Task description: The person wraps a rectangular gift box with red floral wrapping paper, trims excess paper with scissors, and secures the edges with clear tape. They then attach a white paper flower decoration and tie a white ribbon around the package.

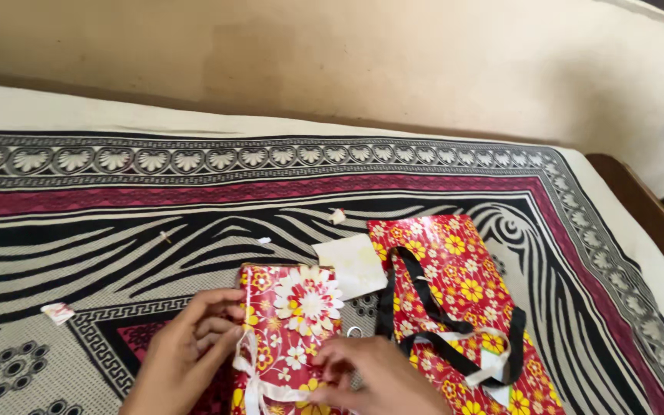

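Observation:
A flat parcel wrapped in red floral paper lies on the patterned bedspread, with a white paper flower on top and a white ribbon across its near end. My left hand rests against the parcel's left edge, fingers curled on the ribbon. My right hand presses on the parcel's lower right corner at the ribbon. Just beyond the parcel lies a white paper square. To the right lies a red floral gift bag with black handles, flat on the spread.
Small paper scraps lie on the spread at the left and a crumpled bit near the middle. A metal ring of scissors peeks out between parcel and bag. A beige wall runs behind; the wooden bed edge is at right.

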